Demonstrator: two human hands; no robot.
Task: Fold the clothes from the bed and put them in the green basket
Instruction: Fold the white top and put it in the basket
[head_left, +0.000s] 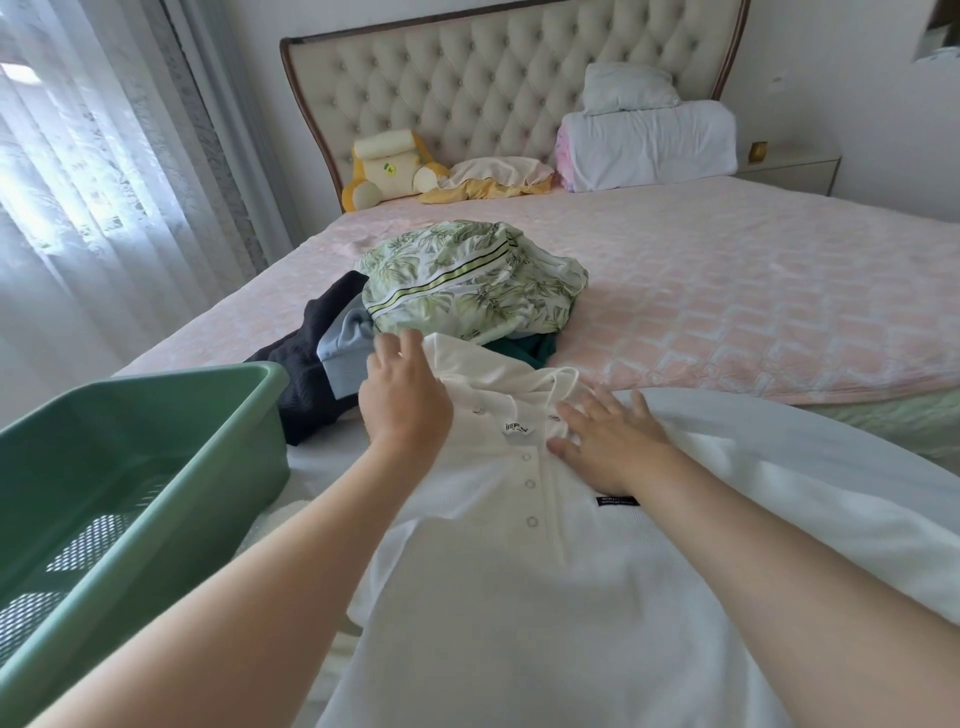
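Now left hand (405, 400) grips the collar edge of the white shirt (519, 597); right hand (613, 441) presses it, fingers (576, 414) spread.

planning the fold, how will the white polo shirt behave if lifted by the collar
Probably floppy: the white polo shirt lies flat, pressed by the right hand, and puckers where the left hand grips its shoulder. Likely light for its size, being thin knit.

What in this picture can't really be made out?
Head view only.
- White polo shirt: hem cut off by the bottom edge.
- Green basket: near end cut off by the left edge.
- Dark green garment: mostly buried under the leaf-print garment.
- Black label on the polo: lettering too small.
- Left hand: its back hides whether the fingers pinch the shirt.
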